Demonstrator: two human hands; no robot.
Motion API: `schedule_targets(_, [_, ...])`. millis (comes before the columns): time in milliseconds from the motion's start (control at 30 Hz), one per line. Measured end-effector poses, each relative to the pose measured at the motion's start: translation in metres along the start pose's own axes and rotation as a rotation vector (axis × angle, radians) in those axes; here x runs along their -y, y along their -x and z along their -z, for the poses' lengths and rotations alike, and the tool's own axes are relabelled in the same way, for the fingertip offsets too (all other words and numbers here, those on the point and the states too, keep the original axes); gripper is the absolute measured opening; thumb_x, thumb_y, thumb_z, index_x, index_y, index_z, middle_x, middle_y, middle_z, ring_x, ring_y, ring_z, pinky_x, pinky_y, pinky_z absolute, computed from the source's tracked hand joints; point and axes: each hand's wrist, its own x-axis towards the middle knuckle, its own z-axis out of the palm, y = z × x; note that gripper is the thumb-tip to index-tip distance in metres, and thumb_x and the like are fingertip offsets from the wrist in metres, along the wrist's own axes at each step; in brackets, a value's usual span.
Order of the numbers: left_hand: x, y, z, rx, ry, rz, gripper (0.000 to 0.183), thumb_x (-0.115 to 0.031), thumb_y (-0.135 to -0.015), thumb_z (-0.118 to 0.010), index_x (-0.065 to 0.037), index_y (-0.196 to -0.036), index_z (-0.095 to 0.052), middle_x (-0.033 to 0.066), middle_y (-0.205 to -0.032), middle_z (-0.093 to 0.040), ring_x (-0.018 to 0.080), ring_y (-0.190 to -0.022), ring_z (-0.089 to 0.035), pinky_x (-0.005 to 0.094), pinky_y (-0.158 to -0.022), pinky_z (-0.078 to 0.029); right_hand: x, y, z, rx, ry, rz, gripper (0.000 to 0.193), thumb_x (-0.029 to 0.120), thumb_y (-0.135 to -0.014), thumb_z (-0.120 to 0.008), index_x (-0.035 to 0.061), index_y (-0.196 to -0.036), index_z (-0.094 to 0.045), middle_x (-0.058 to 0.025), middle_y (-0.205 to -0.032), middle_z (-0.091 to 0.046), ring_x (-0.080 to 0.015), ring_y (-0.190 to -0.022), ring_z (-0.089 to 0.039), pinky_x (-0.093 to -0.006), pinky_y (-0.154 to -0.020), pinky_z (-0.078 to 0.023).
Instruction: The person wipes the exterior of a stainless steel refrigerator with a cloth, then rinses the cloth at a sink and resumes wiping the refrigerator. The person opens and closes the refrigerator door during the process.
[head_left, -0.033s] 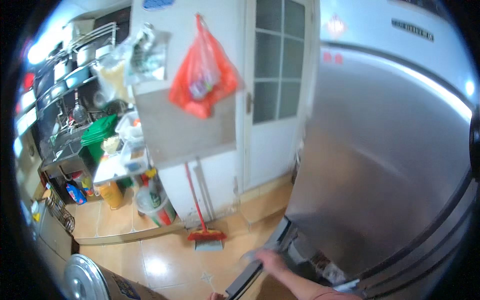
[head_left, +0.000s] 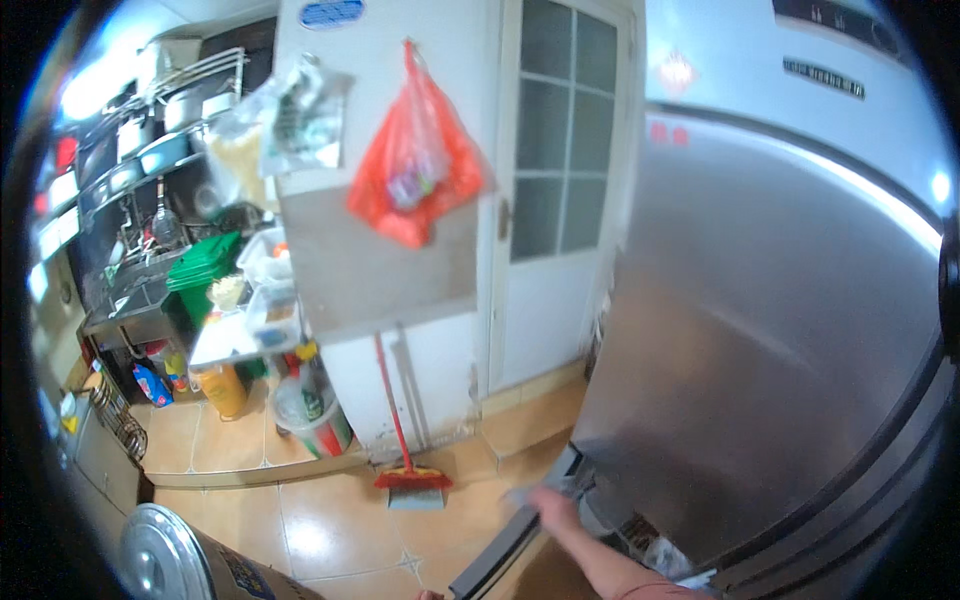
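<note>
My right hand reaches over the open lower compartment of the silver refrigerator. Its fingers are blurred and seem closed on something pale and see-through, whose kind I cannot make out. Just under that hand runs the dark-edged front of the open compartment, slanting across the lower middle. Behind my forearm, a crumpled clear bag and other contents show in part. Only a bit of my left hand appears at the bottom edge, beside the near end of that front; its fingers are mostly hidden.
A red broom with a grey dustpan leans on the wall below a hanging red bag. At lower left stands a metal-lidded drum. A raised tiled step crosses behind, with a bucket on it.
The view has tipped slightly upward. My right hand has shifted a little to the right and farther from me, with the pale thing still at its fingertips.
</note>
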Motion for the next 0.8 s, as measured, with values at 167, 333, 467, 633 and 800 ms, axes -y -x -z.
schedule_targets(167, [0.040,0.003,-0.032,0.089,0.615,0.386,0.047,-0.048,-0.095,-0.039,-0.008,-0.108,-0.059,0.0068,-0.079,-0.062,0.0081,-0.057,-0.053,0.0242,-0.048,-0.043,-0.023,-0.091,0.030,-0.339,0.287,0.000,0.035,0.031,-0.089,-0.043,0.0047,-0.099,-0.064,-0.0205,-0.100,-0.063,-0.0360,-0.093,-0.059,-0.0445,-0.079,-0.044])
schedule_targets(333, [0.022,-0.010,-0.027,0.066,0.438,0.227,0.045,-0.044,-0.096,-0.038,-0.007,-0.106,-0.060,0.0089,-0.082,-0.063,0.0120,-0.063,-0.055,0.0268,-0.054,-0.044,0.024,0.026,-0.068,-0.166,0.378,0.500,0.025,0.024,-0.089,-0.044,0.0056,-0.091,-0.062,-0.0184,-0.097,-0.062,-0.0340,-0.092,-0.058,-0.0462,-0.076,-0.046])
schedule_targets(467, [-0.010,-0.026,-0.018,0.055,0.424,0.140,0.044,-0.041,-0.097,-0.038,-0.005,-0.105,-0.061,0.0106,-0.084,-0.063,0.0150,-0.068,-0.056,0.0289,-0.059,-0.045,0.036,0.079,-0.108,0.067,0.416,0.643,0.028,0.027,-0.089,-0.044,0.0048,-0.091,-0.061,-0.0188,-0.096,-0.062,-0.0341,-0.092,-0.058,-0.0459,-0.076,-0.045])
schedule_targets(633, [-0.030,-0.025,-0.011,0.041,0.419,0.098,0.042,-0.037,-0.097,-0.037,-0.003,-0.104,-0.061,0.0128,-0.087,-0.064,0.0188,-0.073,-0.058,0.0315,-0.065,-0.045,0.003,0.050,-0.085,0.029,0.497,0.578,0.031,0.031,-0.089,-0.044,0.0039,-0.091,-0.060,-0.0191,-0.094,-0.061,-0.0342,-0.091,-0.058,-0.0455,-0.076,-0.045])
schedule_targets(800, [-0.024,-0.014,-0.020,0.042,0.396,0.114,0.041,-0.033,-0.098,-0.036,-0.001,-0.102,-0.062,0.0149,-0.089,-0.065,0.0226,-0.079,-0.060,0.0341,-0.071,-0.046,-0.004,-0.034,-0.006,-0.267,-0.048,-0.059,0.039,0.038,-0.089,-0.045,0.0039,-0.097,-0.062,-0.0214,-0.098,-0.061,-0.0355,-0.094,-0.057,-0.0453,-0.077,-0.044])
